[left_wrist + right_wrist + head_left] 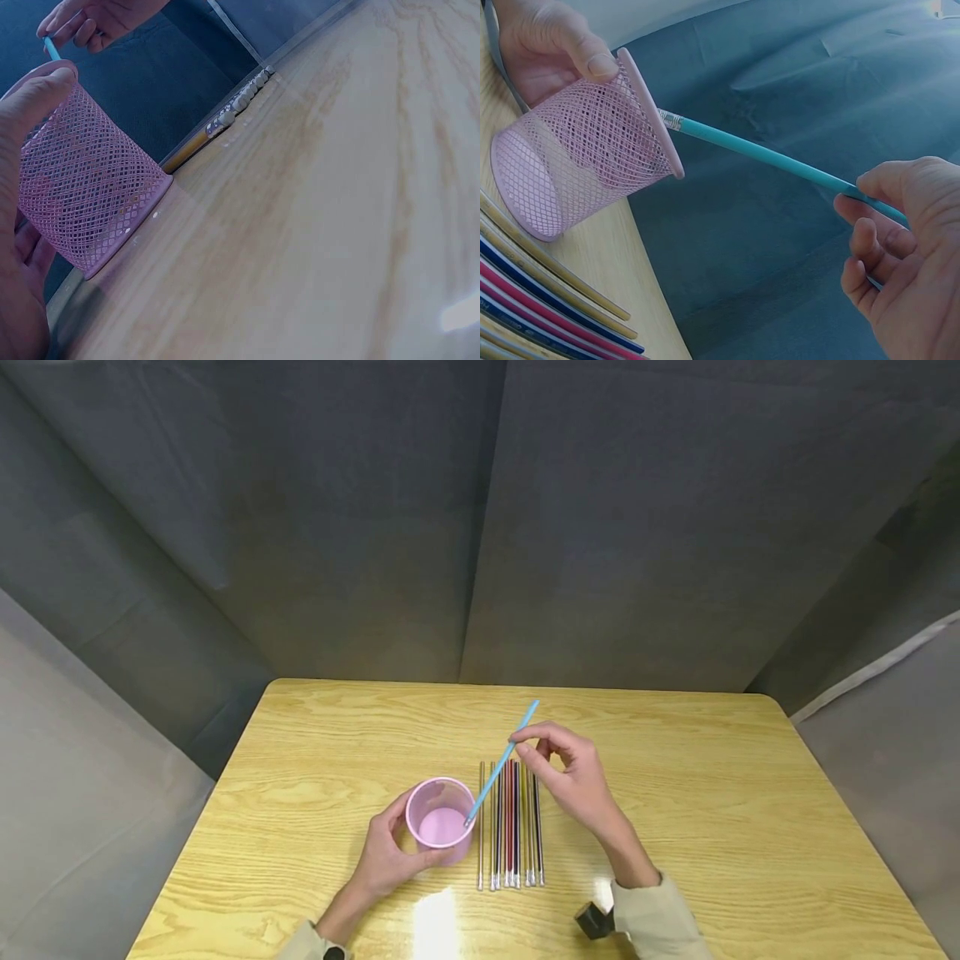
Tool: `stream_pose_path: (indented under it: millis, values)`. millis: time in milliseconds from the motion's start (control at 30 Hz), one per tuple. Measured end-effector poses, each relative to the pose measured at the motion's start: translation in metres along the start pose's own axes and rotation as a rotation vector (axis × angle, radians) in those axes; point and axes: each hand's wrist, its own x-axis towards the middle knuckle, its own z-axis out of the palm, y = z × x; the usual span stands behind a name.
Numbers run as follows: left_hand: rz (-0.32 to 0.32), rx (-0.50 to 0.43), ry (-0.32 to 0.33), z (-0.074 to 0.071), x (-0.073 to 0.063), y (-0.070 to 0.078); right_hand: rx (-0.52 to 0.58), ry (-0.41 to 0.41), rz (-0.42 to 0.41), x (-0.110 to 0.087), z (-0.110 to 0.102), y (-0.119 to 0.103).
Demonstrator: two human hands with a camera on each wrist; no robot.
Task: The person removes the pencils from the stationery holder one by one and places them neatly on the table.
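A pink mesh pencil cup (442, 857) stands on the table, gripped around its side by my left hand (386, 856), thumb near the rim in the left wrist view. My right hand (573, 772) pinches a light blue pencil (757, 152) between thumb and fingers, toward its upper end. The pencil slants down to the left, its metal-banded eraser end (670, 119) right at the cup's rim. Inside the cup only the bare bottom shows from above. Just right of the cup, several pencils (513, 827) lie side by side, eraser ends toward me.
The wood-grain table (712, 827) extends to both sides of the hands. Grey curtains (360, 527) hang behind it and at the left and right. A small black object (595, 921) is beside the right sleeve (660, 918).
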Motion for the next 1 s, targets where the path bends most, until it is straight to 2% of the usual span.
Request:
stream_pose_path:
  millis: [200, 433, 667, 1000]
  values:
    - [-0.027, -0.006, 0.004, -0.001, -0.002, 0.001, 0.017, 0.017, -0.009, 0.001, -0.002, -0.002]
    - [-0.004, 0.004, 0.009, -0.001, -0.002, 0.000, 0.016, 0.011, -0.016, 0.002, -0.006, 0.001]
    - [-0.018, -0.002, 0.010, 0.000, 0.002, -0.002, -0.023, -0.022, -0.002, 0.002, -0.016, 0.006]
    - [-0.028, 0.001, 0.013, -0.001, 0.003, -0.004, -0.159, -0.112, 0.141, -0.009, -0.032, 0.017]
